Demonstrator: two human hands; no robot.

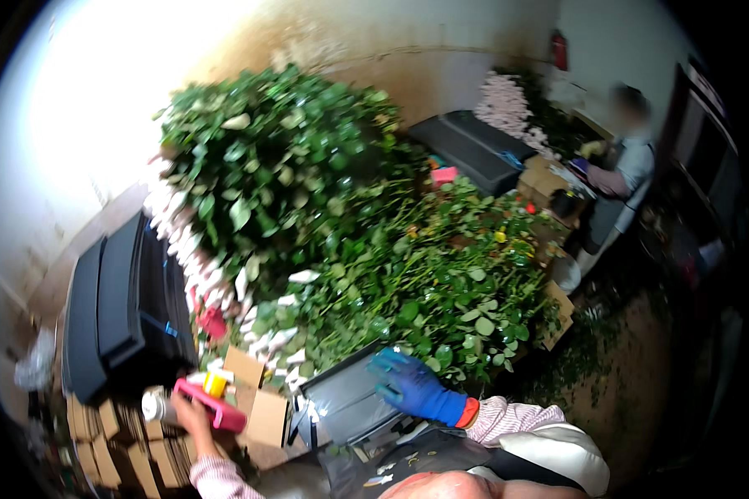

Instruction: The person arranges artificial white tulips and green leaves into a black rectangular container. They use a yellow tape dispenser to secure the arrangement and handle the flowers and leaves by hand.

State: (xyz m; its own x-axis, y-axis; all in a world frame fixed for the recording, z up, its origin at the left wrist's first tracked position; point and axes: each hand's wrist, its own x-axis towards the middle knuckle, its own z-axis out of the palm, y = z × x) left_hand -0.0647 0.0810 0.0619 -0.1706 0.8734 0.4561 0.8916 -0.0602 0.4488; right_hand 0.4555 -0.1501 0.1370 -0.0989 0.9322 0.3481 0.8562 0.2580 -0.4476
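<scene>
My bare left hand [193, 416] is closed on a pink plastic tool [225, 412] at the lower left, beside a white cylinder [154, 407] and a yellow object [215, 382]. My right hand [408, 387], in a blue glove, has its fingers spread over a dark grey tray [341, 403], seemingly holding nothing. Cut cardboard pieces [266, 420] lie between the two hands. Beyond them a large heap of leafy green stems [408, 283] covers the worktop, with many white-sleeved flower heads [175, 216] along its left side.
Black crates [121, 308] stand at the left above stacked cardboard [133, 457]. At the back are another black crate [466, 145] and white-sleeved flowers [508, 108]. A person [628, 175] stands at the right. A red extinguisher [560, 50] hangs on the wall. Leaves litter the floor [607, 358].
</scene>
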